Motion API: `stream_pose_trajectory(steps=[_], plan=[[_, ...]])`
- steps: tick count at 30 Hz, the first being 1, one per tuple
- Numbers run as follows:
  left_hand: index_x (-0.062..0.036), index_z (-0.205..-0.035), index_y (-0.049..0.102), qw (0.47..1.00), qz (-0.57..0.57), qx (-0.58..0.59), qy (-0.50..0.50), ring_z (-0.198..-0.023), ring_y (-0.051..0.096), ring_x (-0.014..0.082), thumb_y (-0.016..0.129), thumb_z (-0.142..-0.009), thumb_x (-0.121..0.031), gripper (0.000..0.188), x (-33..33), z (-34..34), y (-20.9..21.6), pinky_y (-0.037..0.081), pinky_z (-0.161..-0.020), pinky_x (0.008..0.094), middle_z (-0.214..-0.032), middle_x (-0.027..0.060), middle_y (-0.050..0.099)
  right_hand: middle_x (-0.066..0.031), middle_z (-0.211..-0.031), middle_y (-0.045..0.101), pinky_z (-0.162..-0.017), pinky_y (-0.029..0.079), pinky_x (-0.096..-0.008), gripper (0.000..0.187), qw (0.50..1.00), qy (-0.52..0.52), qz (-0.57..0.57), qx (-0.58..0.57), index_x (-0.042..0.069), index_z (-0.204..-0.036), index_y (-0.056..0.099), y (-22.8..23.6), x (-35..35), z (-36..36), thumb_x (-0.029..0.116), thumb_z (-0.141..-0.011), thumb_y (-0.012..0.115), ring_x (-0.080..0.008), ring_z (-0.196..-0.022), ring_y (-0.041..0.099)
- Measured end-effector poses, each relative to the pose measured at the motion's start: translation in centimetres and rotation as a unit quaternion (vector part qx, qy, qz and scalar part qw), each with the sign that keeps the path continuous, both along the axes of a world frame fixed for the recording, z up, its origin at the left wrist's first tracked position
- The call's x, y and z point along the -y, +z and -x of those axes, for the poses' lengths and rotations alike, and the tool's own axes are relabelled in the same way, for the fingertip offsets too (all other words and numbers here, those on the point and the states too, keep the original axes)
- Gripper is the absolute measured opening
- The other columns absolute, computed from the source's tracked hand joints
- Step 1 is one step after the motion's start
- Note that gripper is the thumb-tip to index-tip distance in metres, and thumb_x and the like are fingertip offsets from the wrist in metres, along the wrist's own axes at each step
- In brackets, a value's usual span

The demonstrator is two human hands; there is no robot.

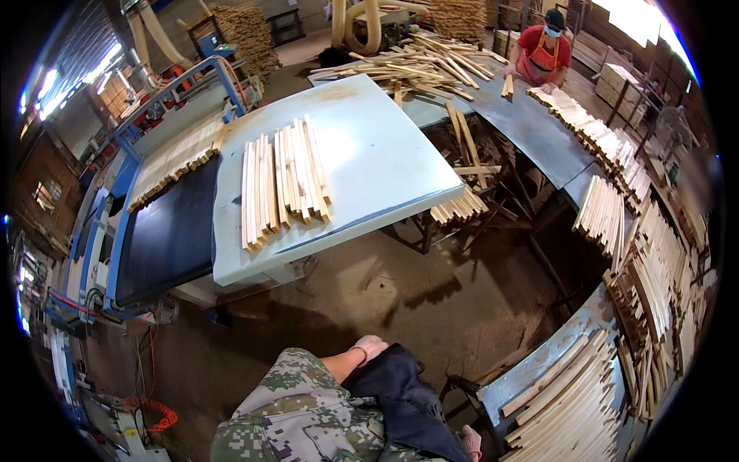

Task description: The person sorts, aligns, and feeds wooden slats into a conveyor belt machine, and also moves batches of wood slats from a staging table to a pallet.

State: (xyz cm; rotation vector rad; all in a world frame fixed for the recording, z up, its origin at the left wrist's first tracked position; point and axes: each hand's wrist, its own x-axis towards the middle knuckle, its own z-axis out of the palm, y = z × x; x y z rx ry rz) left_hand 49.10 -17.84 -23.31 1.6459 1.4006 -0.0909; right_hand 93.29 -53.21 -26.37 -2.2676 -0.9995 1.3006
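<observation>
My left hand (371, 348), in a pale glove, rests against dark cloth (412, 400) over my legs, below a camouflage sleeve (296, 377). Its fingertips are hard to make out. Low in the picture, my right hand (471, 442) shows only in part, beside the same cloth and close to a metal table (504, 389). What its fingers do is hidden. On that table lies a spread of wooden strips (566, 408), nearest to my right hand. Ahead, a pale blue-grey table (385, 154) bears two groups of wooden strips (285, 181) side by side.
At the left, a blue-framed machine has a black conveyor belt (169, 231) with a row of strips (177, 158). Loose strips (416, 65) pile up at the back. A co-worker in red (539, 58) handles strips at the far right. Stacked strips (654, 269) line the right side.
</observation>
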Motion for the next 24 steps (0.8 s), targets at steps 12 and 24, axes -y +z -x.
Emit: stream_pose_trajectory(steps=[12, 24], plan=[[-0.0054, -0.114, 0.078, 0.831, 0.085, 0.061, 0.547, -0.097, 0.074, 0.0226, 0.063, -0.101, -0.031, 0.032, 12.3, 11.0, -0.2, 0.057, -0.087, 0.0395, -0.110, 0.0127, 0.078, -0.0048, -0.085, 0.058, -0.059, 0.046, -0.0303, 0.016, 0.892, -0.154, 0.008, -0.426, 0.009, -0.102, 0.056, 12.4, -24.0, 7.4, 0.024, -0.105, 0.060, -0.0148, -0.067, 0.053], [0.0038, -0.130, 0.068, 0.645, -0.386, 0.290, 0.592, -0.110, 0.069, 0.0173, 0.068, -0.102, -0.018, 0.036, -6.7, 32.7, 22.2, 0.054, -0.099, 0.0308, -0.118, 0.0106, 0.074, -0.0152, -0.130, 0.067, -0.097, 0.052, -0.0325, 0.063, 0.920, 0.201, -0.261, -0.213, -0.010, -0.151, 0.048, 30.8, -60.2, 37.7, 0.023, -0.099, 0.064, -0.0207, -0.113, 0.064]])
